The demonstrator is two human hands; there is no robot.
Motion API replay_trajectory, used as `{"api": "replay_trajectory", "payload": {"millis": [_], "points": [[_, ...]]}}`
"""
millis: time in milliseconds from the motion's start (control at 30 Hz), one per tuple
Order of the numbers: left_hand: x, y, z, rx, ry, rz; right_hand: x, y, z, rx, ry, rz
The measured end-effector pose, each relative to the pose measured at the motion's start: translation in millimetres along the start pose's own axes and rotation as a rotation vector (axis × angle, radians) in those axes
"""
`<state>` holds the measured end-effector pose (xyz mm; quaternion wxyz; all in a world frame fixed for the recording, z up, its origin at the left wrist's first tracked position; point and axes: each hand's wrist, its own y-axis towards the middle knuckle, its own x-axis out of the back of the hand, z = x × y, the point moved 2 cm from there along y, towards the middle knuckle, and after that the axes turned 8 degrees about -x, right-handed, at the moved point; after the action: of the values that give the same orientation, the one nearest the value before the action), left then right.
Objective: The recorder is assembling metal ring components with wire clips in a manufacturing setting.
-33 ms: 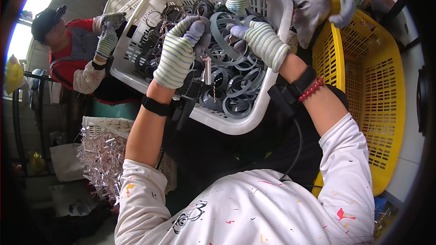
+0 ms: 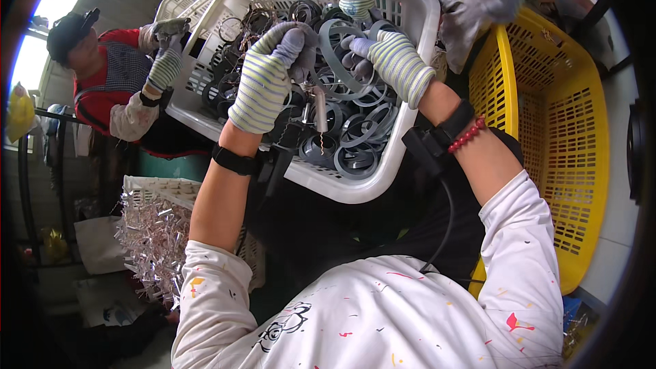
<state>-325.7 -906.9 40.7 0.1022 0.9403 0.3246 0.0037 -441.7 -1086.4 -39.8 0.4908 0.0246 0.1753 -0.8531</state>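
Ring and gloved hands above a perforated white basket [image 2: 342,191], upper centre of the frame. A grey ring [image 2: 333,63] is held at its right side by the curled fingers of the right hand [image 2: 389,61]. The fingers of the left hand [image 2: 273,68] are bent inward; whether anything is gripped by them cannot be told. Just below them hangs a pale strip [image 2: 321,109]. The ring is judged light, springy and fairly smooth; it is best pinched across its band, since squeezing across the opening might distort it.
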Motion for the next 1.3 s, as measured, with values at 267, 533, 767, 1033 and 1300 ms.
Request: {"api": "replay_trajectory", "payload": {"millis": [267,533,767,1033,1300], "points": [[20,-33,38,0.390,0.112,0.505,22,-12,41,0.064,0.108,-0.178],[-42,-22,83,0.552,-0.455,0.571,-6,-24,37,0.099,0.260,0.135],[-9,11,123,0.523,-0.573,-0.032,15,-10,37,0.022,0.331,0.005],[-19,11,49,0.108,-0.762,0.294,27,25,-4,-0.051,-0.217,-0.159],[-29,-4,62,0.288,-0.869,0.177,-1,9,-33,0.404,-1.485,-0.044]]}}
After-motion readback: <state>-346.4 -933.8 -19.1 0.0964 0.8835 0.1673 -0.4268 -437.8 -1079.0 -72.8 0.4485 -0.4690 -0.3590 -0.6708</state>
